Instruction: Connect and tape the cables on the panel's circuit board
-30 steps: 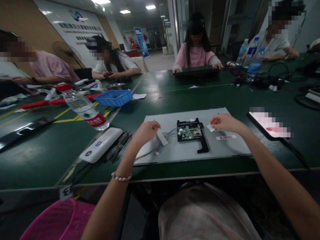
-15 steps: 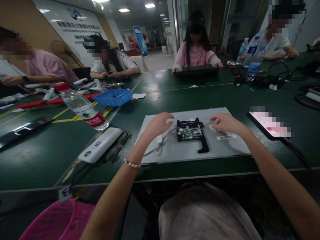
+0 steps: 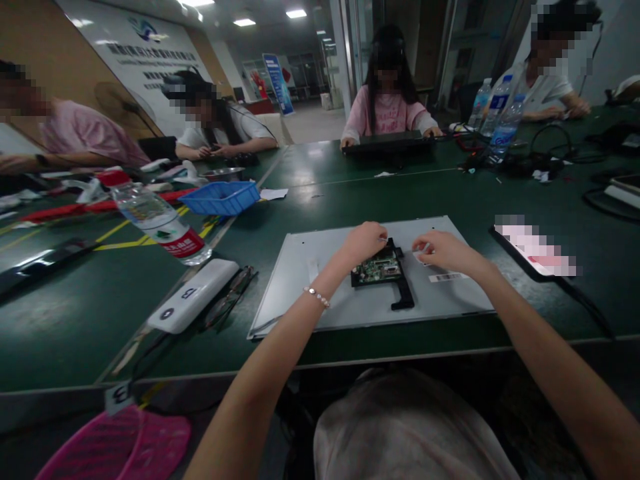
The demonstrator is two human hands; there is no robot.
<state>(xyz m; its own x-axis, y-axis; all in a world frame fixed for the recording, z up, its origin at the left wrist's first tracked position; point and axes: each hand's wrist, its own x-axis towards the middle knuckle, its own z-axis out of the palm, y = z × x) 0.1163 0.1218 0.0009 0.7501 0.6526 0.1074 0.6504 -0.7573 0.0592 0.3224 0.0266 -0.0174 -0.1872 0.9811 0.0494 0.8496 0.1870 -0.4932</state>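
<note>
A light grey flat panel (image 3: 330,310) lies on the table before me. On it sits a black plastic bracket (image 3: 403,293) holding a green circuit board (image 3: 379,269). My left hand (image 3: 364,243) reaches over the bracket's far edge, fingers bent and closed at a small pale bit there; what they pinch is too small to make out. My left forearm covers most of the thin cables on the panel. Right of the bracket, my right hand (image 3: 443,251) hovers low with curled fingers and a gap at the thumb, over a small white label. A barcode sticker (image 3: 447,277) lies below it.
Left of the panel are a white power bank (image 3: 195,297), eyeglasses (image 3: 230,298), a tilted water bottle (image 3: 157,220) and a blue tray (image 3: 220,199). A phone (image 3: 535,250) with a cable lies to the right. Several people sit around the table. A pink basket (image 3: 120,443) is below its edge.
My left hand has moved right, from above the cables to the far edge of the bracket, and its fingers have closed. My right hand stays nearly in place. The view has shifted slightly.
</note>
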